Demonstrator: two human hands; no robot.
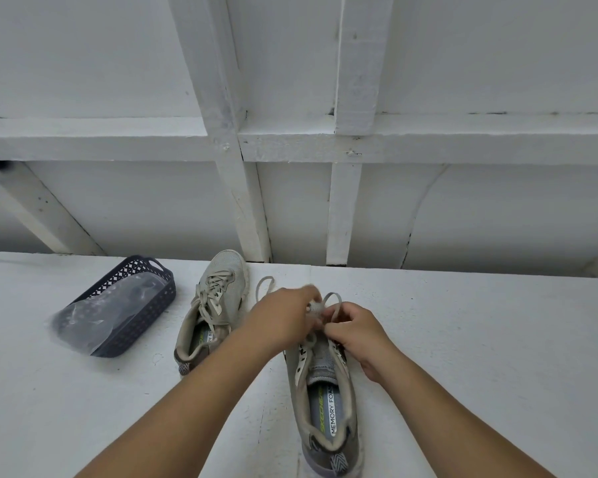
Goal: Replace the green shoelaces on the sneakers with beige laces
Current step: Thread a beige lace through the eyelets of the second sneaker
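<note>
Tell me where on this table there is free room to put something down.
The table is bare right of the right hand and near sneaker. A smaller bare patch lies in front of the basket, left of the left arm. It is crowded between the far sneaker and the left hand, where both hands work the lace.

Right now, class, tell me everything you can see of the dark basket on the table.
The dark basket is a long, shallow, navy plastic tray with lattice-pierced walls and a handle slot at its far end. It sits flat on the white table, angled, left of the laced sneaker and apart from it. A crumpled clear plastic bag lies inside, spilling over its near-left rim. Neither hand touches it.
</note>
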